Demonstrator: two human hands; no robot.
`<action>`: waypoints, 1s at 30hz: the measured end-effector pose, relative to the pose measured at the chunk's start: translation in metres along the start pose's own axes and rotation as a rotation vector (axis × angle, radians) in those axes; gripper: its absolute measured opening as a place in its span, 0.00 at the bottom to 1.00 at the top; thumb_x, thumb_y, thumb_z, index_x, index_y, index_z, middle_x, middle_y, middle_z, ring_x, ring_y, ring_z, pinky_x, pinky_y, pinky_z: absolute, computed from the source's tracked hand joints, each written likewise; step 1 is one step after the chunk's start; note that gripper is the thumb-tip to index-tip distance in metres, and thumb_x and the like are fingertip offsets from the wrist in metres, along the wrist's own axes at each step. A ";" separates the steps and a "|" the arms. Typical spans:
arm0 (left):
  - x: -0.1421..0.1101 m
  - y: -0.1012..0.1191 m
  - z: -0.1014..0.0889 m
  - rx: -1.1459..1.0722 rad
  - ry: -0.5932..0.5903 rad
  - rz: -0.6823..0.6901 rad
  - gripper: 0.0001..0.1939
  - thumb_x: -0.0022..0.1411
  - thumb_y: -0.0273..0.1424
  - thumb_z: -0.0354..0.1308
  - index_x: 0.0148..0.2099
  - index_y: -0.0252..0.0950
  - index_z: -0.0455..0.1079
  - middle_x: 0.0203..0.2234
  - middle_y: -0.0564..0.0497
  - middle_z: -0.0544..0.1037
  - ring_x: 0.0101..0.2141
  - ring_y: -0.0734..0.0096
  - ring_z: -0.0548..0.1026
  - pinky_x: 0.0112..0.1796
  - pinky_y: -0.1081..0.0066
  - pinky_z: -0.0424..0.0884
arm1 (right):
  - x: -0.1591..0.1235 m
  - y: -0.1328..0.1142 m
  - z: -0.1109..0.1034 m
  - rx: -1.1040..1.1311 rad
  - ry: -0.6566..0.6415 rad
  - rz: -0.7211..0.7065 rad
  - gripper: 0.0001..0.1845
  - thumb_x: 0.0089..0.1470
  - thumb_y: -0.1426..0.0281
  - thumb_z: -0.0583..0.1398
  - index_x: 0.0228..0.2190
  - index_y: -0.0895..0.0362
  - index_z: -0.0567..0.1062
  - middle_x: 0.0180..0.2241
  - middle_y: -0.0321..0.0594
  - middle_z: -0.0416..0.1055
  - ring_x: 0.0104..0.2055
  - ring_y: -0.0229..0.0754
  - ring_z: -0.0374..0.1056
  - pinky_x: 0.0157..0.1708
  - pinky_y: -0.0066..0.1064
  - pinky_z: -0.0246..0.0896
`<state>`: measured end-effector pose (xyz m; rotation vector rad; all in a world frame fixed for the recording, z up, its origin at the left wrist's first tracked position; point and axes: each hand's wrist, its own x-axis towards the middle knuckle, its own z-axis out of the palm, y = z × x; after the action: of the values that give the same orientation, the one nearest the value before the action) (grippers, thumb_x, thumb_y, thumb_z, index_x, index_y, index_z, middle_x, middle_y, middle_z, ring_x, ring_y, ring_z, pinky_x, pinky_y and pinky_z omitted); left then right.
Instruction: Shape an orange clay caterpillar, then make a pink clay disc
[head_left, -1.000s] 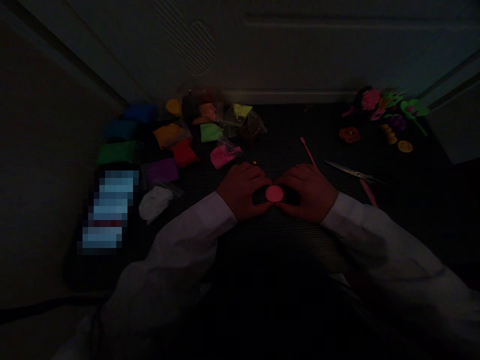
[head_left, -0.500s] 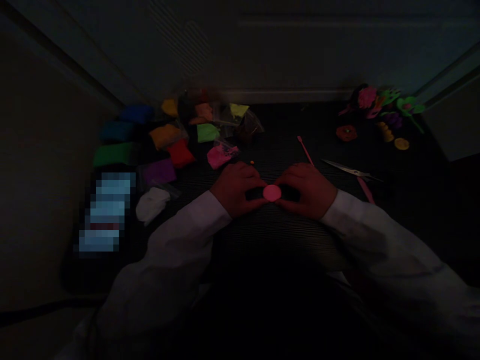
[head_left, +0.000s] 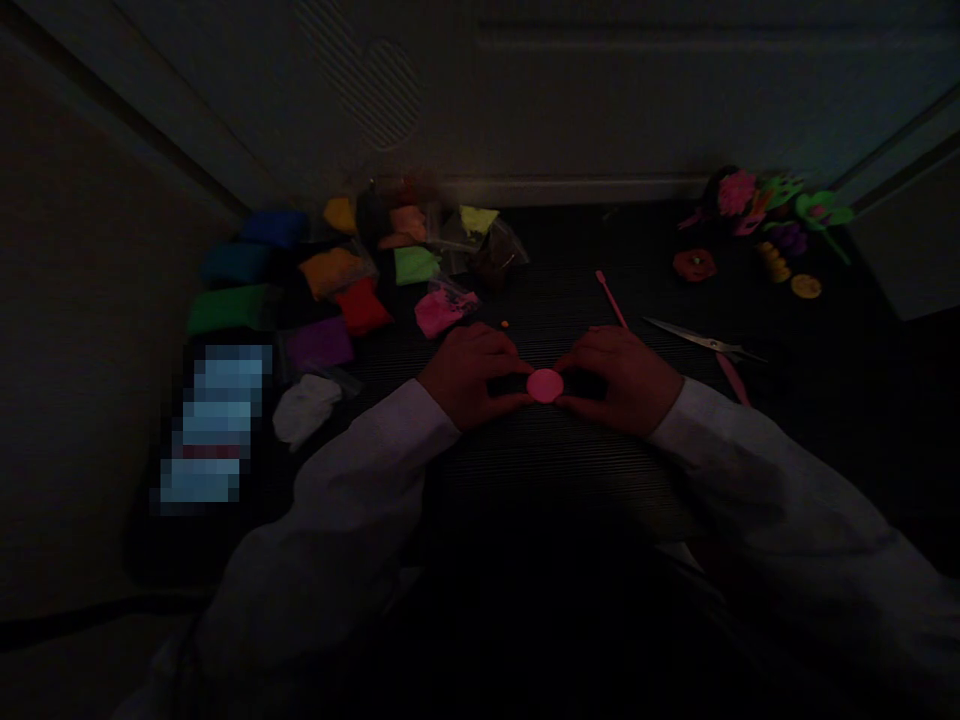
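A flat, round pink clay disc [head_left: 545, 386] is held between both hands, low over the dark ridged table [head_left: 547, 470]. My left hand [head_left: 476, 375] pinches its left edge with thumb and fingertips. From the other side, my right hand [head_left: 621, 380] grips the right edge the same way. Beyond my right hand lies a thin pink modelling tool [head_left: 611, 298], its near end partly hidden by the fingers. An opened bag of pink clay [head_left: 444, 308] rests just past my left hand, with a tiny orange crumb [head_left: 505, 324] beside it.
Scissors [head_left: 709, 343] and a pink knife-like tool [head_left: 733, 379] lie to the right. Bags of coloured clay, such as purple [head_left: 321, 343] and white [head_left: 306, 408], crowd the left, near a lit, blurred screen [head_left: 217, 425]. Finished clay shapes, including a pink flower [head_left: 736, 192], stand at the back right.
Both hands keep their pinch on the pink disc, which stays in nearly the same place. My right hand has shifted very slightly outward.
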<state>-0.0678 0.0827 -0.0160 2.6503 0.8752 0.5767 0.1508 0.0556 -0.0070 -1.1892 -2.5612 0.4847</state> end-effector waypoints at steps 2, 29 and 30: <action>0.000 -0.001 -0.001 -0.006 -0.007 -0.004 0.16 0.50 0.42 0.55 0.37 0.38 0.73 0.29 0.49 0.74 0.32 0.69 0.68 0.35 0.66 0.61 | 0.000 0.001 0.000 0.008 -0.005 -0.007 0.18 0.44 0.61 0.58 0.37 0.57 0.70 0.35 0.42 0.68 0.39 0.44 0.62 0.42 0.39 0.52; 0.000 0.002 -0.002 -0.004 -0.037 -0.077 0.14 0.52 0.38 0.53 0.39 0.39 0.72 0.32 0.48 0.73 0.35 0.67 0.68 0.38 0.63 0.62 | -0.002 -0.003 0.003 -0.076 0.076 -0.038 0.26 0.44 0.54 0.56 0.42 0.57 0.68 0.42 0.45 0.65 0.45 0.48 0.60 0.49 0.48 0.45; 0.001 0.003 -0.002 -0.014 -0.041 -0.088 0.13 0.52 0.37 0.53 0.39 0.39 0.72 0.32 0.48 0.73 0.36 0.67 0.67 0.38 0.62 0.62 | -0.002 -0.004 0.004 -0.072 0.073 -0.033 0.25 0.44 0.55 0.56 0.41 0.57 0.68 0.43 0.44 0.65 0.46 0.48 0.59 0.51 0.49 0.43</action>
<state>-0.0669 0.0809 -0.0125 2.5861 0.9668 0.5030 0.1476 0.0509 -0.0093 -1.1638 -2.5511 0.3372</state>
